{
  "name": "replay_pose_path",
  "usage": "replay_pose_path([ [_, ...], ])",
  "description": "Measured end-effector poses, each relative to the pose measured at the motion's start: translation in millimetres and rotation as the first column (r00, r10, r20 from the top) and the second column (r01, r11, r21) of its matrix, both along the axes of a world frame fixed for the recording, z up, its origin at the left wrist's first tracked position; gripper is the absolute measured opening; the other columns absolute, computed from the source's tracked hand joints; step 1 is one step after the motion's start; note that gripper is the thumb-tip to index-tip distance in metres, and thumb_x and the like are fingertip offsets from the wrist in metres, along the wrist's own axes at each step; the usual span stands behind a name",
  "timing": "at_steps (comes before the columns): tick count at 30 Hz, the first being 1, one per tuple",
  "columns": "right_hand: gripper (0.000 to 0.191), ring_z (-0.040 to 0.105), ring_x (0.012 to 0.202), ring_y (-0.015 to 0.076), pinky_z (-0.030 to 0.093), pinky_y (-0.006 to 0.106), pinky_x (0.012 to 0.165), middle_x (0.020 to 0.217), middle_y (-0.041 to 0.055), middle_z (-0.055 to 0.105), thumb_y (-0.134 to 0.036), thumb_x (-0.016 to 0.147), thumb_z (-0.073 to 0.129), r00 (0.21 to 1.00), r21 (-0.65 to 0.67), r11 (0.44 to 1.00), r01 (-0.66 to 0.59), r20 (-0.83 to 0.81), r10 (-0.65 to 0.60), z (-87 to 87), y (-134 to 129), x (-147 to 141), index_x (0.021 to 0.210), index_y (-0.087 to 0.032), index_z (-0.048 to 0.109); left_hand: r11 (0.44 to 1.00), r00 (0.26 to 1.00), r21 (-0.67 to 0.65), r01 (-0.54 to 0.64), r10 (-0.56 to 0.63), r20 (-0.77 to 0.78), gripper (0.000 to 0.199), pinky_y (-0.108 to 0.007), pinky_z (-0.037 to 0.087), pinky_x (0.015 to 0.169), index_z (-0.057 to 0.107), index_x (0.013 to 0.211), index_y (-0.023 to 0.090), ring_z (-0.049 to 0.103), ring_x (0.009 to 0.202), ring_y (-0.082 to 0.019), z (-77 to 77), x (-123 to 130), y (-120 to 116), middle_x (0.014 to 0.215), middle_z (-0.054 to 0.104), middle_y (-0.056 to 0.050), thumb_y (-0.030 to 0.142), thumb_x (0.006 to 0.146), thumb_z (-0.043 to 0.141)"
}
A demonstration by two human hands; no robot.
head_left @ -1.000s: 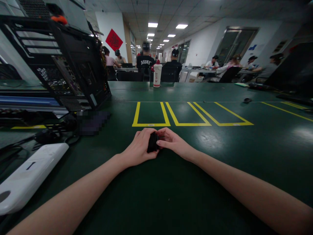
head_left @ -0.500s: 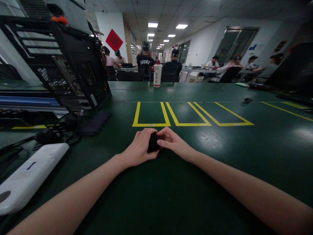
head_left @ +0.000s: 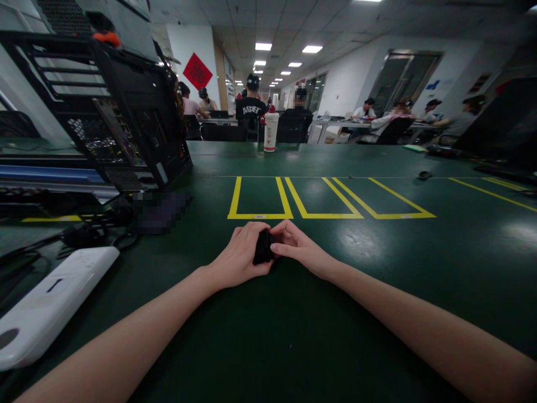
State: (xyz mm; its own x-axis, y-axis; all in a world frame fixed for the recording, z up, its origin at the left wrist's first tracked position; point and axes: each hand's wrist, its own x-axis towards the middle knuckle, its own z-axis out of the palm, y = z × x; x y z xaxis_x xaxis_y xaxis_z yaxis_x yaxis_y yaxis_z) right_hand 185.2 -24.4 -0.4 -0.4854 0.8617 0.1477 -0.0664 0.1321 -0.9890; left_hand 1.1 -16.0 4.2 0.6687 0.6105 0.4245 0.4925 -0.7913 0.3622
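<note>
A small black object (head_left: 262, 247) rests on or just above the green table (head_left: 268, 336), partly covered by my fingers, so its kind does not show. My left hand (head_left: 241, 254) is closed around its left side, fingers over the top and thumb along the near edge. From the right, my right hand (head_left: 300, 248) pinches the object's right side with thumb and fingers. Both hands are just in front of the yellow tape outlines (head_left: 260, 216).
An open black computer case (head_left: 142, 129) stands at the left, with dark cables beneath. Nearer lies a long white device (head_left: 59, 302). A white-and-red bottle (head_left: 271, 131) stands at the far edge. A small black ring-shaped item (head_left: 424, 174) lies at right. Several people sit beyond.
The whole view has shifted very slightly. Both hands keep the same place on the black object, with hardly any finger movement visible.
</note>
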Motion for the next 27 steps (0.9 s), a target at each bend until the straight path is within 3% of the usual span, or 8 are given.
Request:
replay_pose_path([
  [8,0.027,0.051,0.096,0.0166,0.044,0.034,0.081,0.103,0.0041,0.051,-0.023,0.076,0.059,0.999,-0.053,0.998,0.023,0.049,-0.021,-0.2,1.9,-0.4,0.101,-0.02,0.048,1.0,1.0,-0.011,-0.002,0.003,0.023,0.054,-0.041,0.036,0.085,0.029,0.116,0.022,0.046,0.102,-0.025,-0.2,0.0,0.4,0.11,0.045,-0.008,0.028,0.071,0.059],
  [14,0.033,0.051,0.095,0.0152,0.042,0.034,0.084,0.098,0.0011,0.052,-0.015,0.069,0.066,0.999,0.009,0.999,-0.035,-0.007,0.035,0.1,1.1,0.6,0.095,-0.021,0.047,1.0,1.0,-0.019,-0.011,0.011,0.018,0.052,-0.041,0.037,0.086,0.032,0.114,0.02,0.045,0.103,-0.025,1.4,-0.9,-0.9,0.11,0.045,-0.008,0.026,0.07,0.06],
  [20,0.021,0.053,0.082,0.0124,0.045,0.029,0.07,0.09,0.0001,0.051,-0.022,0.076,0.059,1.0,-0.009,1.0,0.021,-0.001,-0.021,-1.0,1.2,-2.9,0.093,-0.021,0.047,1.0,0.999,0.014,-0.016,0.015,0.03,0.054,-0.04,0.037,0.084,0.032,0.114,0.019,0.047,0.1,-0.024,-2.1,-0.3,1.6,0.107,0.046,-0.008,0.026,0.069,0.061],
  [27,0.025,0.052,0.093,0.0152,0.044,0.032,0.079,0.097,0.0026,0.051,-0.02,0.075,0.06,1.0,-0.029,1.0,0.004,0.024,-0.003,0.6,1.5,-1.4,0.097,-0.02,0.048,1.0,1.0,-0.021,-0.011,0.011,0.029,0.054,-0.041,0.037,0.086,0.031,0.116,0.02,0.047,0.101,-0.025,-0.4,-1.0,0.1,0.11,0.045,-0.008,0.028,0.071,0.06],
])
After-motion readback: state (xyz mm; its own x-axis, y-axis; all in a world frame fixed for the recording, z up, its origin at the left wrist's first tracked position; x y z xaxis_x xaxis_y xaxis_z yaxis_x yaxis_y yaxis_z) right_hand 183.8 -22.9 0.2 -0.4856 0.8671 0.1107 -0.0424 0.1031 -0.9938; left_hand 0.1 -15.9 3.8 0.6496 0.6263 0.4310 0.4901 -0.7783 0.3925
